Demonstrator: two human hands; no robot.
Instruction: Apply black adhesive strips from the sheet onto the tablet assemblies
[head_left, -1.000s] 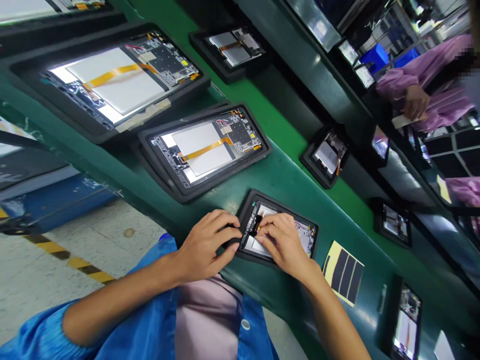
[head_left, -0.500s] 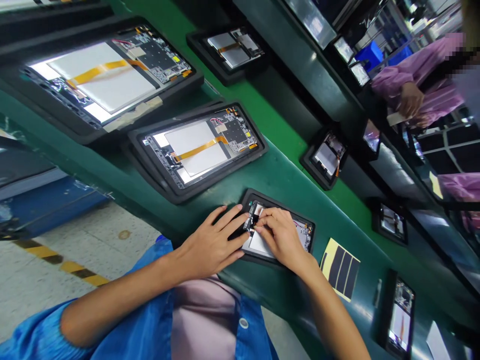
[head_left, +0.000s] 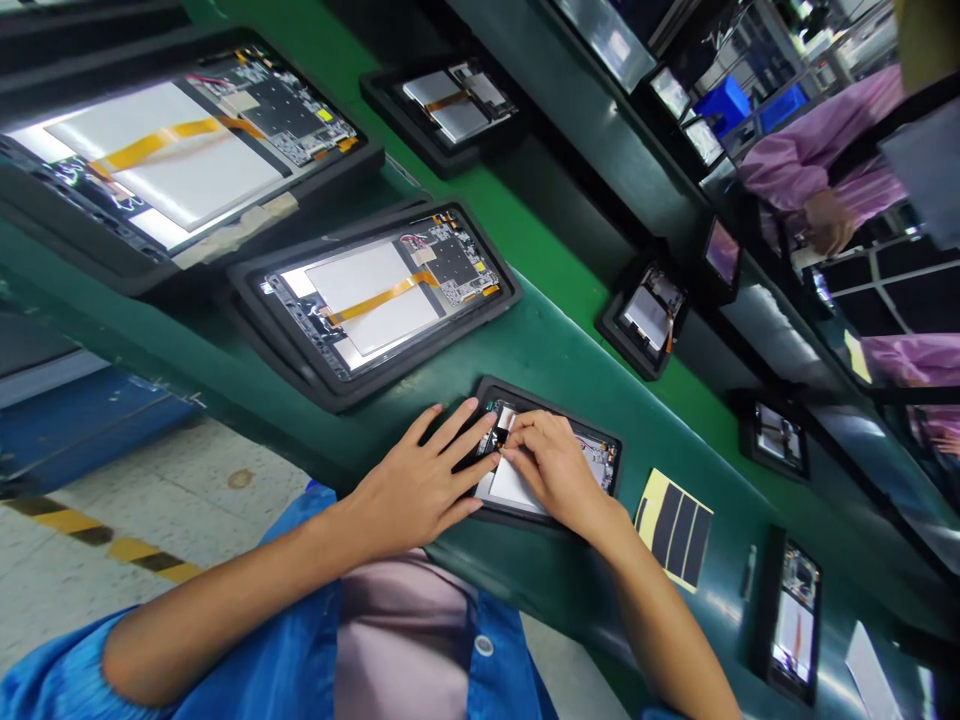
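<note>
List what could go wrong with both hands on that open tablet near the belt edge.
1. The right hand covers the spot it works on inside the open tablet; fingertips may press exposed board parts unseen.
2. The tray sits close to the near edge of the belt, steadied only by the flat left hand; a slip could nudge it off.

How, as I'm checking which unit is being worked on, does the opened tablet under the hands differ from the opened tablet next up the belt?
The near tablet has both hands on it: the left hand lies flat at its left end and the right hand fingers that end. The far tablet lies untouched. The far tablet shows an orange flex cable across its white panel, while the near tablet's panel is mostly covered. Both lie back-open in black trays on the green belt.
</note>
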